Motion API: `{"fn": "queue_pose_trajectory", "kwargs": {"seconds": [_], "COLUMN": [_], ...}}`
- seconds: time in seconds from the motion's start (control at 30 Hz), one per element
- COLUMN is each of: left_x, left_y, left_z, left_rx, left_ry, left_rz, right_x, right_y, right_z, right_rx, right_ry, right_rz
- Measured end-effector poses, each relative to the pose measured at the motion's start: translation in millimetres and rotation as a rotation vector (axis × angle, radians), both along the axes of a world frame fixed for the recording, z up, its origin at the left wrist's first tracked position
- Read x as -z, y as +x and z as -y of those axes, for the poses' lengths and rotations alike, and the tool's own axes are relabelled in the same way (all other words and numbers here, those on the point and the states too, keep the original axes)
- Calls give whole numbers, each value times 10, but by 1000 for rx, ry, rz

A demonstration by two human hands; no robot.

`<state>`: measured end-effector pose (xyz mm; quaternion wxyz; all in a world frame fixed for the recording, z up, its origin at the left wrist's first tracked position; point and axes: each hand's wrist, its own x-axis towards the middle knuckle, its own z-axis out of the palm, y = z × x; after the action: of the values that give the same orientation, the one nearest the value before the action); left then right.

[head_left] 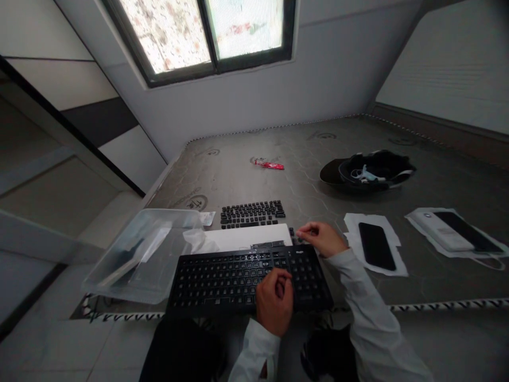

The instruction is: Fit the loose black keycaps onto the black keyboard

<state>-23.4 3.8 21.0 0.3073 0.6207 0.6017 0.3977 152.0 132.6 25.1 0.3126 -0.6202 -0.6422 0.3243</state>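
A black full-size keyboard (222, 278) lies across the front edge of the grey mattress, its key positions showing small light marks, as if bared of keycaps. Over its right half my left hand (274, 301) is curled with the fingers pinched together; whatever they hold is hidden. Beyond the keyboard my right hand (323, 237) is closed in a pinch beside a few loose black keycaps (292, 232); its fingertips' contents are too small to tell. Rows of black keycaps (252, 214) are laid out behind a white sheet or box (246, 237).
To the left stands a clear plastic bin (153, 286) with papers inside. On the right are a dark phone (377, 246) on white wrapping, a second wrapped package (441, 231) and a black cap (368, 172) holding a mask. A red packet (270, 165) lies farther back.
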Motion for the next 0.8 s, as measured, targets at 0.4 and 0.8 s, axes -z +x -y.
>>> {"fn": "queue_pose_trajectory", "kwargs": {"seconds": [0.4, 0.8], "left_x": [0, 27], "left_y": [26, 66], "left_z": [-21, -41], "left_rx": [0, 13], "left_ry": [-14, -13], "left_rz": [-18, -45], "right_x": [930, 1243], "right_y": [530, 389], "right_z": [-516, -704], "right_rx": [264, 48], "right_ry": [-75, -79], "right_rz": [316, 365]}}
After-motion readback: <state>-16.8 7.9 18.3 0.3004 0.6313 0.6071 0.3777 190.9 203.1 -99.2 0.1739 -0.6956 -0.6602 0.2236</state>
